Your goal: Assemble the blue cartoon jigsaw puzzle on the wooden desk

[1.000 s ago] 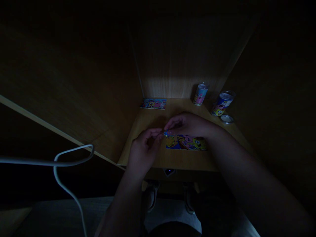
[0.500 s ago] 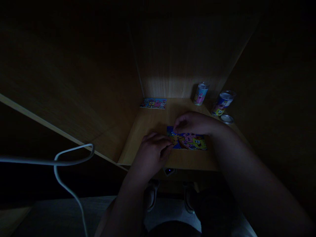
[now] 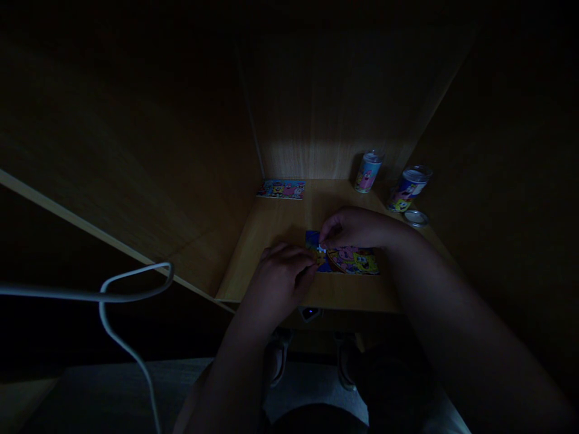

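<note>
A colourful cartoon jigsaw puzzle (image 3: 348, 260) lies flat on the wooden shelf (image 3: 275, 226), in dim light. My left hand (image 3: 287, 268) covers its left end, with curled fingers and the thumb gripping the edge there. Over the puzzle's upper left part is my right hand (image 3: 348, 226). Its thumb and index finger pinch a small puzzle piece (image 3: 322, 246), which shows a whitish spot against the picture. The fingertips hide much of this piece, and I cannot tell whether it is seated in the puzzle.
A second cartoon picture puzzle (image 3: 281, 189) lies at the back left. Two cartoon-printed cans, a slimmer one (image 3: 368, 172) and a wider one (image 3: 408, 188), stand at the back right beside a round lid (image 3: 415, 218). A white cable (image 3: 131, 349) hangs at the left.
My right hand has shifted slightly down and right over the puzzle, and a whitish spot now shows at its fingertips. My left hand stays in place.
</note>
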{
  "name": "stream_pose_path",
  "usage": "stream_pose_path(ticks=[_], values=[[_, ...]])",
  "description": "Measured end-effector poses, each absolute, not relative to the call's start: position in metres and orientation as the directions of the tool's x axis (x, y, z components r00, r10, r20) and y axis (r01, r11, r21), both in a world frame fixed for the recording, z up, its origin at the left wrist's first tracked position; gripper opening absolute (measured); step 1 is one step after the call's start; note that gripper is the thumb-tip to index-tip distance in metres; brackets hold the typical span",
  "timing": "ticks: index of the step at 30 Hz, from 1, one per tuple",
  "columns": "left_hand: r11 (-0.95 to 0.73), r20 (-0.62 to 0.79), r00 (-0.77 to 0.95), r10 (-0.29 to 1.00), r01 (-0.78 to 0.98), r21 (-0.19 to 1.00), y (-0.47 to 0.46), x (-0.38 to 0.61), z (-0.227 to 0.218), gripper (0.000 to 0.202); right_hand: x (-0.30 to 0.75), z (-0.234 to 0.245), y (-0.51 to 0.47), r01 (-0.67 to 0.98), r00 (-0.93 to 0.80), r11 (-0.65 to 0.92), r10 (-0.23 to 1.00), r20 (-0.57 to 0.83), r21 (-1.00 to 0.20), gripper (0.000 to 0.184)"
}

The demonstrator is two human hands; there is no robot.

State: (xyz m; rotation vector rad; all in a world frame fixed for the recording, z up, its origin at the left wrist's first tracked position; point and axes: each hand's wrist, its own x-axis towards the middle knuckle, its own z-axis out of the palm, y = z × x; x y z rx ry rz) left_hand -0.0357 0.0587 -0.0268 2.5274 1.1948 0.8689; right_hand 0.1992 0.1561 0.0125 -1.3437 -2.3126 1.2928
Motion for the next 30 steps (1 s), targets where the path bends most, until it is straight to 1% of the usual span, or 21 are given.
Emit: stream_pose_path(ticks=[7, 11, 17, 22, 24, 30], values=[[-0.641, 0.409, 0.497, 0.765, 0.645, 0.416, 0.058, -0.036, -0.028, 0.009, 0.199, 0.004, 0.159, 0.629, -0.579, 0.21, 0.769, -0.271, -0.749, 0.025], [-0.643, 0.407, 0.501, 0.764, 0.642, 0.418, 0.058, -0.036, -0.028, 0.009, 0.196, 0.006, 0.157, 0.648, -0.574, 0.224, 0.773, -0.272, -0.728, 0.021], [-0.641, 0.403, 0.501, 0.766, 0.647, 0.413, 0.058, -0.035, -0.027, 0.009, 0.194, 0.003, 0.155, 0.676, -0.538, 0.179, 0.782, -0.314, -0.714, 0.019], [-0.641, 0.408, 0.498, 0.765, 0.648, 0.41, 0.059, -0.034, -0.026, 0.01, 0.193, 0.002, 0.154, 0.695, -0.538, 0.199, 0.781, -0.316, -0.691, 0.018], [-0.641, 0.409, 0.497, 0.765, 0.648, 0.411, 0.058, -0.034, -0.025, 0.01, 0.194, 0.005, 0.154, 0.693, -0.539, 0.207, 0.784, -0.306, -0.69, 0.018], [-0.638, 0.41, 0.493, 0.767, 0.651, 0.412, 0.058, -0.035, -0.026, 0.011, 0.197, 0.014, 0.154, 0.668, -0.546, 0.266, 0.81, -0.214, -0.695, 0.018]])
